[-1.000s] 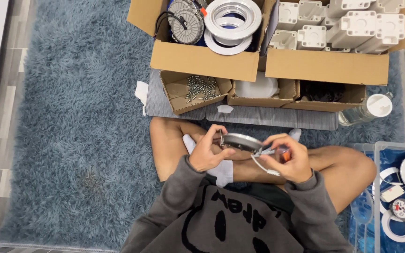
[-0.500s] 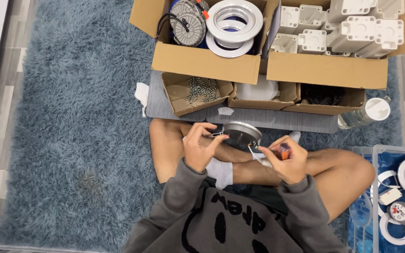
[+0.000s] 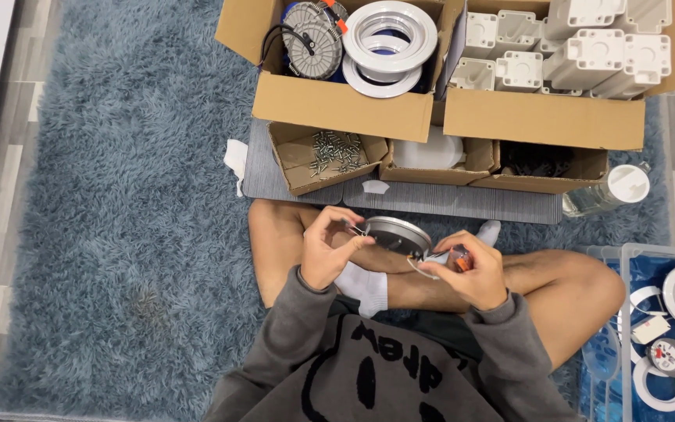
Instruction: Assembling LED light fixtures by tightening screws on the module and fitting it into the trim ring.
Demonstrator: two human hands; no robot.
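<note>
Just above the crossed legs, a round grey lamp (image 3: pixel 397 234) is held tilted between both hands. The left hand (image 3: pixel 330 254) pinches its left rim with closed fingertips; the right hand (image 3: pixel 474 273) is curled shut around an orange-tipped tool (image 3: pixel 458 259) at its right edge. Beyond lies a small box of screws (image 3: pixel 330 153) on a grey mat (image 3: pixel 462 202).

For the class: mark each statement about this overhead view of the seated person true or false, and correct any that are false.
1. The left hand grips the rim of the round grey disc. True.
2. The small box of screws is empty. False: loose silver screws lie in it.
3. The right hand holds something orange. True.
4. The person sits on a bare wooden floor. False: on a shaggy blue rug.
5. The white rings lie in a cardboard box. True.
</note>
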